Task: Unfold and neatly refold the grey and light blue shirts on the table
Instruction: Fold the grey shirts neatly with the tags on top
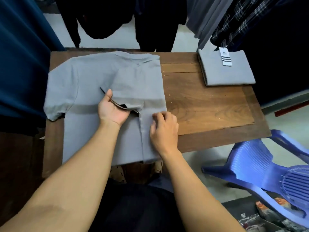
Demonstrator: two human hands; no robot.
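The left hand (pixel 113 111) holds a folded flap of the grey shirt (pixel 93 76), fingers under, thumb on top. The right hand (pixel 164 127) seems to pinch the cloth just beside it. The shirt lies on the left of the table (pixel 209 111). It looks soft and floppy, so edges and corners are best to hold. A folded shirt (pixel 229 72) sits far right, well apart. A blue chair (pixel 260 168) stands near right, not in the way.

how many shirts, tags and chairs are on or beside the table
shirts: 2, the half-folded shirt and the folded shirt
paper tag: 1
plastic chair: 1
total: 4
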